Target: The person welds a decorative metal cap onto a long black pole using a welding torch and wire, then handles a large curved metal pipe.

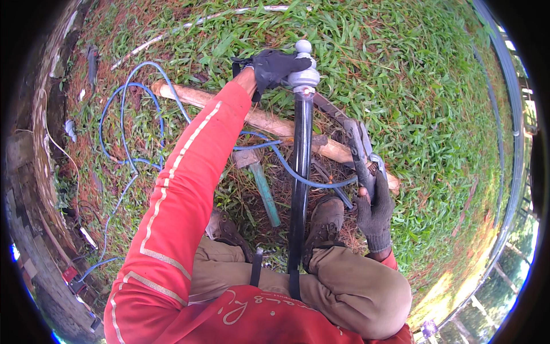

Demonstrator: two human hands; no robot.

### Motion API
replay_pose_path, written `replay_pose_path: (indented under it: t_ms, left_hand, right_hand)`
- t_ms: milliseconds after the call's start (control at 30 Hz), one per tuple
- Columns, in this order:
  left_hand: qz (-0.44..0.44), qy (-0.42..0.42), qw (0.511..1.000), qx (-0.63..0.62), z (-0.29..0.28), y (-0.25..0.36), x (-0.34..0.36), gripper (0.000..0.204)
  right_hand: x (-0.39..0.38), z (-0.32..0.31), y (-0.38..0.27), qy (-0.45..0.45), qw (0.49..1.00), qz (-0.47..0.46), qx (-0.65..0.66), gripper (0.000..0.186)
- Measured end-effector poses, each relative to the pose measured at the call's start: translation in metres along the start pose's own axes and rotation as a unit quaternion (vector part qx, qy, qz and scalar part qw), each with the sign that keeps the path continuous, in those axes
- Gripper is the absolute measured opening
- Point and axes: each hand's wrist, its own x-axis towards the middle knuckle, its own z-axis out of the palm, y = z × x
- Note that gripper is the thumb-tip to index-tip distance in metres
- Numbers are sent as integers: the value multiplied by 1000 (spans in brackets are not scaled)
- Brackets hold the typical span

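My left hand [275, 70], in a black glove, grips the grey ball-topped finial [305, 73] on a glossy black metal pole [300, 172]. The pole runs toward me between my legs. At the right, my right hand [375, 215], in a dark knitted glove with bare fingertips, is closed on a worn grey clamp-like tool [359, 150]. Its exact kind is unclear. A blue cable [298, 175] passes across the pole toward that hand; where its end joins is hidden.
A peeled log [197, 97] lies across the grass beneath the pole. Near my boots is a hammer with a green handle [264, 194]. More blue cable loops at the left, and a thin pale stick [189, 26] lies farther off. Weathered timber [43, 241] lines the left edge.
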Motion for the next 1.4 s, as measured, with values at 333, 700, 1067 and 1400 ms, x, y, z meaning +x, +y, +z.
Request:
replay_pose_path:
  t_ms: [333, 700, 1067, 1400]
  left_hand:
    - [30, 10, 984, -173, 8, -19, 0, 49]
    - [8, 26, 999, -42, 13, 21, -27, 47]
    - [27, 10, 998, -54, 9, 12, -20, 49]
    - [40, 30, 995, -82, 11, 4, -18, 50]
  right_hand:
    - [4, -9, -12, -40, 998, 48, 5, 66]
    - [2, -3, 1, 10, 1000, 4, -3, 65]
    - [1, 1, -2, 16, 999, 28, -3, 63]
    - [3, 4, -7, -2, 1000, 7, -16, 61]
